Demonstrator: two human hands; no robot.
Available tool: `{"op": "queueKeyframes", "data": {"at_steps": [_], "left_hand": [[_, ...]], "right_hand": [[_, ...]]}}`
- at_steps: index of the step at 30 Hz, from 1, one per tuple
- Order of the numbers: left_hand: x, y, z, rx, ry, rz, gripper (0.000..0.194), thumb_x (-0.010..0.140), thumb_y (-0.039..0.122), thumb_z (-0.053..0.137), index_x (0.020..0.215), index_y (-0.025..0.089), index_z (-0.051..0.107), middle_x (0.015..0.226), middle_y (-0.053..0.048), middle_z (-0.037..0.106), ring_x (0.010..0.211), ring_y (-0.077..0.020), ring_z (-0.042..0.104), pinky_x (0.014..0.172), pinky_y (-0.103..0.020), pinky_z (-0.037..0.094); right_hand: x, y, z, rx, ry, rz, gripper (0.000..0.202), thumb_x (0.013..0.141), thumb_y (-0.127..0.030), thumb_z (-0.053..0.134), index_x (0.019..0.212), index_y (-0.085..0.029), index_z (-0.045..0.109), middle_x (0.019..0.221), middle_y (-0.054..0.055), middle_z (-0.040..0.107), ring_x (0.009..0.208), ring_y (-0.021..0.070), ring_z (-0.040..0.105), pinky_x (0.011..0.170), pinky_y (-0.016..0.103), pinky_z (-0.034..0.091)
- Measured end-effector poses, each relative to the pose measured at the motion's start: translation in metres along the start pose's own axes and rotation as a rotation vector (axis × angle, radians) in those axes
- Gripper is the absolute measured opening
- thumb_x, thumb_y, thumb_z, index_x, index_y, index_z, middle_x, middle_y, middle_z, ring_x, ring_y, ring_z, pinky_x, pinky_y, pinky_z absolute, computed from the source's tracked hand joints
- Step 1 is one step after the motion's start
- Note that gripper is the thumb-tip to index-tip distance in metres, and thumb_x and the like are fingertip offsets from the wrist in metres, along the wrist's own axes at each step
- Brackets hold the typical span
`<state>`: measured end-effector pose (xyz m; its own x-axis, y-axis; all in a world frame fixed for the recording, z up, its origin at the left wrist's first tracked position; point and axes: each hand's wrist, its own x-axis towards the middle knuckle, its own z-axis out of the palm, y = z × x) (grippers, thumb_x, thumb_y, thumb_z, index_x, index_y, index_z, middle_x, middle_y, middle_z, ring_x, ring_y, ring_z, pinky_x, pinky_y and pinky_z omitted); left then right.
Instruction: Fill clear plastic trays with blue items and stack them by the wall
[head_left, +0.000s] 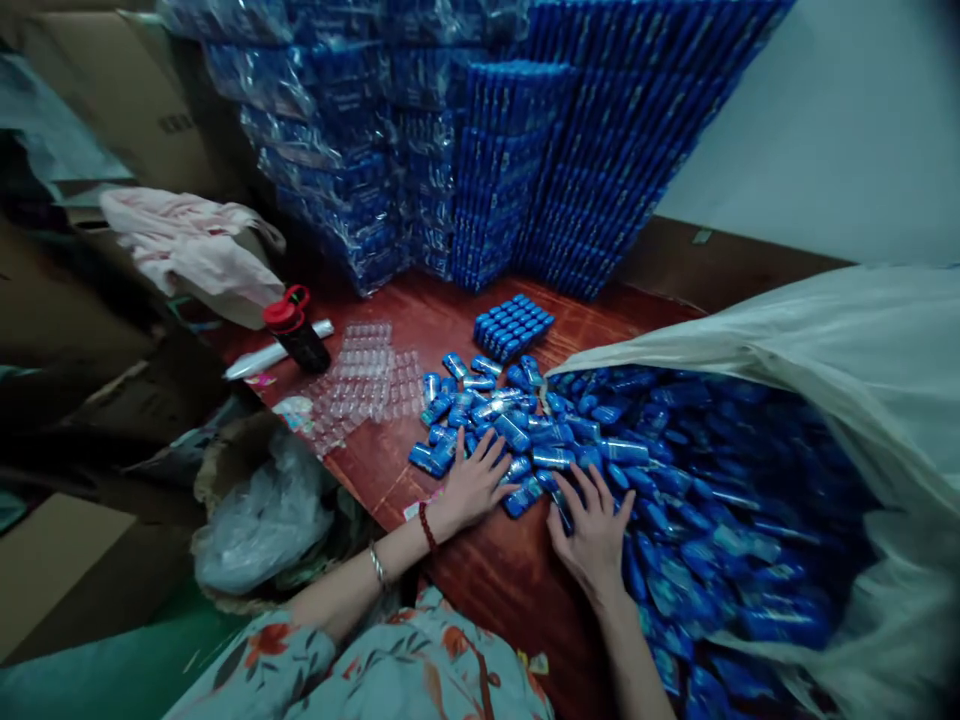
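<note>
Small, shiny blue wrapped packs lie in a loose heap on the red-brown tabletop. My left hand rests at the heap's near left edge, fingers spread over several packs. To its right, my right hand touches the near side of the heap with its fingers apart. Neither hand is closed round a pack. The heap runs on into a large white sack, open toward me and full of the same packs. Behind the heap stands a neat block of blue packs in rows.
Clear plastic blister trays lie left of the heap, near a black bottle with a red lid. Tall stacks of blue packs rise at the back. Below the left edge, a container holds a clear plastic bag.
</note>
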<state>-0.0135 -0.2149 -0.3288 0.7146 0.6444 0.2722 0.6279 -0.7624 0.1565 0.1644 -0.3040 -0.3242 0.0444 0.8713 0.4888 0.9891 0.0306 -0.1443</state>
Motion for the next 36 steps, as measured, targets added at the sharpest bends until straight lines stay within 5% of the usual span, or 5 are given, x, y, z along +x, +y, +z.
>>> {"op": "queueKeyframes", "data": {"at_steps": [6,12,16,29,36], "left_hand": [[-0.024,-0.034,-0.029,-0.057,0.067,-0.062,0.032,0.094,0.032,0.038,0.122,0.025,0.053,0.132,-0.008,0.052,0.131,-0.0246,0.037,0.111,-0.058,0.007],[-0.049,-0.140,-0.066,0.049,0.386,-0.850,0.045,0.088,0.037,0.047,0.128,0.014,0.048,0.132,-0.019,0.046,0.125,-0.0301,0.040,0.104,-0.050,0.028],[-0.056,-0.181,-0.066,0.048,0.228,-1.158,0.086,0.076,0.056,0.057,0.140,0.007,0.028,0.129,-0.025,0.045,0.121,-0.0394,0.041,0.099,-0.056,0.030],[-0.052,-0.182,-0.051,-0.651,0.853,-1.069,0.065,0.070,0.023,0.068,0.128,0.017,0.039,0.106,-0.008,0.058,0.093,-0.0184,0.059,0.085,-0.032,0.048],[-0.079,-0.144,-0.090,-1.502,0.626,-1.320,0.021,0.075,0.008,0.058,0.096,0.014,0.057,0.078,0.001,0.060,0.052,-0.0033,0.055,0.049,-0.012,0.047]], "right_hand": [[0.005,-0.026,0.018,0.051,-0.179,-0.393,0.042,0.086,-0.028,0.047,0.127,-0.025,0.051,0.134,0.006,0.051,0.129,0.0283,0.036,0.107,0.064,0.002],[-0.003,-0.025,0.026,0.040,-0.204,-0.327,0.042,0.083,-0.019,0.043,0.123,-0.020,0.054,0.130,0.007,0.055,0.125,0.0280,0.042,0.107,0.063,0.004],[-0.006,-0.030,0.023,0.035,-0.196,-0.237,0.039,0.084,-0.019,0.041,0.120,-0.021,0.056,0.127,0.008,0.057,0.122,0.0273,0.044,0.107,0.063,0.005],[-0.015,-0.061,0.015,-0.005,-0.301,-0.168,0.042,0.092,-0.028,0.038,0.133,-0.028,0.046,0.137,0.007,0.049,0.131,0.0281,0.035,0.105,0.065,0.005],[-0.030,-0.035,0.012,0.029,-0.233,-0.104,0.039,0.091,-0.026,0.038,0.128,-0.028,0.051,0.129,0.006,0.055,0.125,0.0271,0.042,0.106,0.061,0.015]]}}
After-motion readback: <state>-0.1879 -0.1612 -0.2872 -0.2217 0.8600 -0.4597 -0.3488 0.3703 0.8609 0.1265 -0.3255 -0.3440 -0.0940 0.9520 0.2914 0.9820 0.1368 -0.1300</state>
